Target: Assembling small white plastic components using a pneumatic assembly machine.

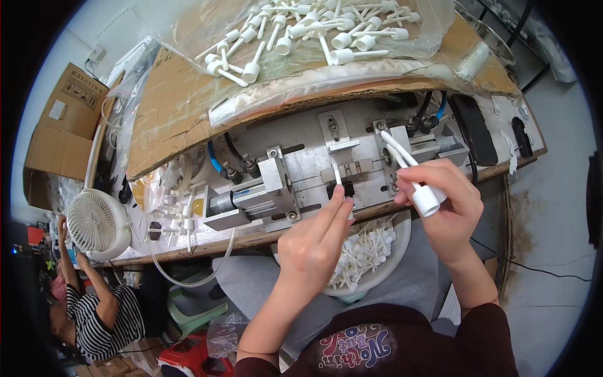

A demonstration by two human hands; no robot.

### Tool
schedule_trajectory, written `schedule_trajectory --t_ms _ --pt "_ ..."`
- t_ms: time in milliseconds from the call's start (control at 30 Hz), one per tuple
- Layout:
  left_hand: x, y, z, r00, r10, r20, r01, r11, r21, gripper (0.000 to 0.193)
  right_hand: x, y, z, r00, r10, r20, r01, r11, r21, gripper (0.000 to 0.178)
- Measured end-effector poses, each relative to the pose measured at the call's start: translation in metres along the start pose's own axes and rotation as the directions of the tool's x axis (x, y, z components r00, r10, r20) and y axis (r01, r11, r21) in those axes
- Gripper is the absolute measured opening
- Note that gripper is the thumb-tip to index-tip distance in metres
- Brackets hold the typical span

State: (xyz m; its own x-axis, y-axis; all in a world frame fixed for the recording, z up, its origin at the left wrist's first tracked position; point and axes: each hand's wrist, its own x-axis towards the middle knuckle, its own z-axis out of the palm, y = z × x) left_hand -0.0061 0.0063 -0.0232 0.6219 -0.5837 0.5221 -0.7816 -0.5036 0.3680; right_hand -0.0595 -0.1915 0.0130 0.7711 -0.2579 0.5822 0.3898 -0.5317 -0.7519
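Observation:
My left hand (309, 248) reaches to the middle of a metal clamping fixture (308, 182), its fingertips closed on a white stemmed cap (337, 172). That cap's slim stem points away from me into a small metal block (357, 168); its head is hidden by my fingers. Just right of the fixture, my right hand (455, 204) pinches at least two more white stemmed caps (426, 200). Their stems slant up to the left over the fixture's right cylinder, and one ribbed, hollow head faces me.
Many loose stemmed caps (342, 39) lie on plastic over cardboard (169, 119) behind the fixture. A white basket (405, 235) of such parts sits at my lap. Phone (472, 129) at right, fan (99, 223) at left, clear tube (157, 267), and another person (103, 311) farther left.

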Motion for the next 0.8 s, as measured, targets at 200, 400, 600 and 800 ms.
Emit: schedule_trajectory --t_ms 200,400,600,800 --pt "0.014 0.003 -0.007 0.997 0.028 0.067 -0.035 0.993 0.115 0.031 -0.008 0.008 0.000 0.925 -0.359 0.126 0.381 0.869 -0.317 0.034" --pt "0.014 0.010 -0.018 0.986 -0.147 0.077 0.165 0.887 -0.431 0.036 -0.012 0.008 0.005 0.818 -0.499 0.287 0.575 0.691 -0.438 0.039" --pt "0.007 0.021 -0.026 0.968 -0.251 0.025 0.213 0.760 -0.614 0.036 -0.013 0.009 0.013 0.839 -0.478 0.261 0.544 0.757 -0.363 0.036" --pt "0.001 0.006 -0.001 0.996 -0.069 -0.053 0.064 0.993 -0.104 0.029 -0.009 -0.003 0.006 0.983 -0.122 0.137 0.123 0.992 0.000 0.054"
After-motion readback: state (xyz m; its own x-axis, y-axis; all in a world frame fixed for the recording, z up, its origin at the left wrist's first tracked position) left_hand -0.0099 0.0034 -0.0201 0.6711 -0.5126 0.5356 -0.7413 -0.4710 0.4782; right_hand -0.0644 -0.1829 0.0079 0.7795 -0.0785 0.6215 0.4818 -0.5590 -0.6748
